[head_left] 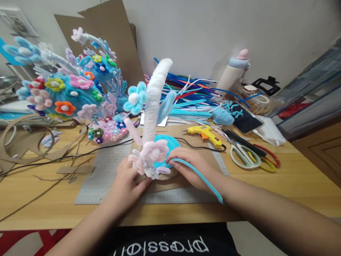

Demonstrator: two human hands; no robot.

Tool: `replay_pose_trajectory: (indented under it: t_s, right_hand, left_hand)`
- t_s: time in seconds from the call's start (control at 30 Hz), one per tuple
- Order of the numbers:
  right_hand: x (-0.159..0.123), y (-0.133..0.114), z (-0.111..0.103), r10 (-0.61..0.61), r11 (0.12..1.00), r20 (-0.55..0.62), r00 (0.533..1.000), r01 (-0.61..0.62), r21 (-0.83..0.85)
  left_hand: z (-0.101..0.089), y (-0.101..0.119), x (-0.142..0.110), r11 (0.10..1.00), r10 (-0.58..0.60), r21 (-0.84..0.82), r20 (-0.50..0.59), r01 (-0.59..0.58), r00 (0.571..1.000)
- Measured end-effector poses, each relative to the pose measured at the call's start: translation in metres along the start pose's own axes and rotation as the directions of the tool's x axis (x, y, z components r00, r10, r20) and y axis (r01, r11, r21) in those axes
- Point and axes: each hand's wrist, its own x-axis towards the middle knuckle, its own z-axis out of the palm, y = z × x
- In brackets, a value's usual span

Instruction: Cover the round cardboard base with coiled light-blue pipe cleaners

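Observation:
On a cardboard sheet in front of me stands a craft piece with a white fuzzy stem (153, 96), its round base covered by a blue pipe-cleaner coil (174, 145). Pink pipe-cleaner flowers (154, 151) cluster at the stem's foot, and a blue flower (135, 98) sits higher up. My left hand (129, 183) grips the near left edge of the base, its fingertips partly hidden behind the flowers. With thumb and fingers pinched, my right hand (190, 165) holds a blue pipe cleaner (199, 176) at the coil's right side; its loose end trails over my wrist.
Right of the base lie a yellow glue gun (205, 134), scissors (245, 155), pliers (269, 161) and a phone (246, 119). Many pipe cleaners (186, 92) are heaped behind. Flower-covered blue pieces (66, 92) stand at left, near cut cardboard rings (16, 142). A black cord (106, 146) crosses the table.

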Motion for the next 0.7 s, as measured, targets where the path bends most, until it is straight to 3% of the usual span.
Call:
replay_pose_trajectory:
  t_s: [0.23,0.5,0.7]
  right_hand:
    - [0.004,0.001,0.004,-0.097,0.982,0.026,0.995,0.100,-0.159]
    - [0.003,0.002,0.009,-0.148,0.966,0.009,0.989,0.146,-0.215]
    - [0.001,0.005,0.014,-0.185,0.965,-0.030,0.982,0.176,-0.193]
  left_hand:
    - [-0.001,0.004,0.005,0.998,0.021,-0.059,0.012,-0.020,1.000]
    - [-0.001,0.002,0.005,0.998,0.058,0.006,0.043,-0.059,0.997]
    - [-0.005,0.005,0.010,0.998,0.059,-0.044,0.085,-0.056,0.995]
